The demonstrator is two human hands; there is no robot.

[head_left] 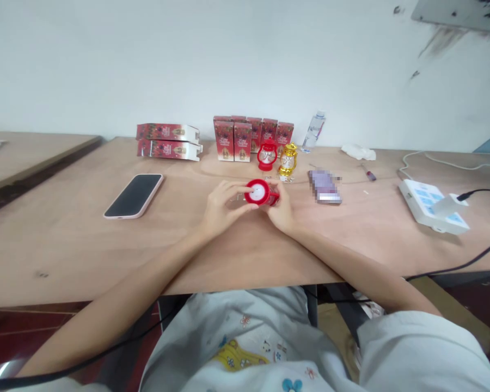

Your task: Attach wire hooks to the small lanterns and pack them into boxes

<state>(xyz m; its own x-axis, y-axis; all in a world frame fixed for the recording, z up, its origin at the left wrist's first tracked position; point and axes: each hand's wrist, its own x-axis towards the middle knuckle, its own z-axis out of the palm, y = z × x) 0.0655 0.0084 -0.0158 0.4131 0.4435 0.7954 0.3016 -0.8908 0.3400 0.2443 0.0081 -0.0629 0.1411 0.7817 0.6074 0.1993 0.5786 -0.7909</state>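
A small red lantern (pixel 263 185) is tipped on its side between my hands, its round white-centred base facing me. My right hand (pixel 284 209) is closed round the lantern's body from the right. From the left, my left hand (pixel 220 208) grips the base, with its thumb at the lower rim and a fingertip on the white disc. Just beyond my hands stand another red lantern (pixel 267 154) and a gold lantern (pixel 287 160), both upright. Tiny loose pieces (pixel 286 178), too small to name, lie near the gold one.
Several red printed boxes (pixel 242 142) stand by the wall, with two open-ended boxes (pixel 167 148) lying to their left. A phone (pixel 134 196) rests at left, another phone (pixel 325 187) at right. Further right are a bottle (pixel 313 132), crumpled tissue (pixel 358 152), screwdriver (pixel 368 173) and power strip (pixel 432 206) with cables.
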